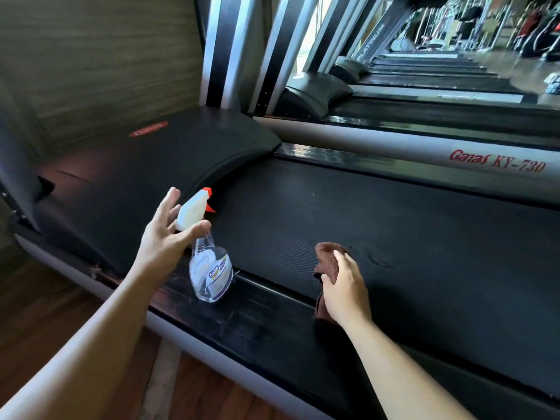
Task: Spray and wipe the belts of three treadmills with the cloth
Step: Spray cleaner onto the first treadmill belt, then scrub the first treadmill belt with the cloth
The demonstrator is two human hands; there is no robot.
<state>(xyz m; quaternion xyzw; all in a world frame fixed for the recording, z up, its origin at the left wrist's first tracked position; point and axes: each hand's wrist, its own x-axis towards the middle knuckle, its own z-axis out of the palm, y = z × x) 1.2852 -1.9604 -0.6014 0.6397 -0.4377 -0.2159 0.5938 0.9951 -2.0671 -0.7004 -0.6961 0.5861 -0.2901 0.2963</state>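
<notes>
A clear spray bottle (210,272) with a white and red trigger head stands upright on the near side rail (260,322) of the closest treadmill. My left hand (165,237) is spread around the bottle's neck, fingers straight, thumb just touching the white head. On the black belt (409,237) my right hand (345,286) grips a brown cloth (328,257), bunched at the belt's near edge. The belt surface beside the cloth shows a faint wet mark.
The black motor cover (151,165) lies at the left, below a wood-panel wall (100,56). A silver side rail labelled Ganas KY-730 (497,163) borders the belt's far side. More treadmills (424,86) line up beyond it. Wooden floor (45,313) lies at the lower left.
</notes>
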